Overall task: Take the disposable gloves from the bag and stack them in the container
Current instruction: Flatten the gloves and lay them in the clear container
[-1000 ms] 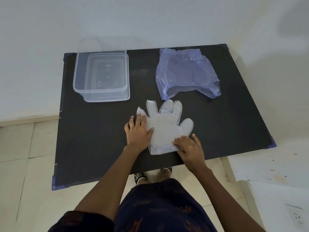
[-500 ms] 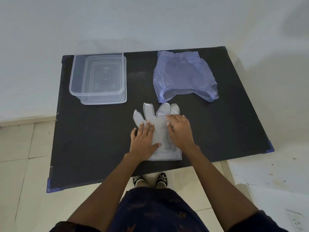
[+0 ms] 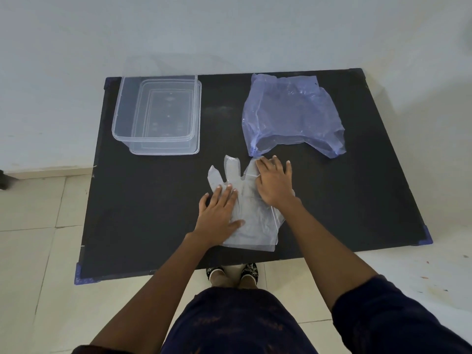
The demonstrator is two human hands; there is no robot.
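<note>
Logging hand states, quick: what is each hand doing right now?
Left hand: open, pressing flat on the glove.
Right hand: open, fingers spread flat on the glove's fingers, near the bag.

Black rectangular table with blue corner caps, pushed against a plain white wall. Pale square floor tiles left and below, thin grout lines. Right of the table a white surface with small paint specks. Soft, even light, faint shadows.
</note>
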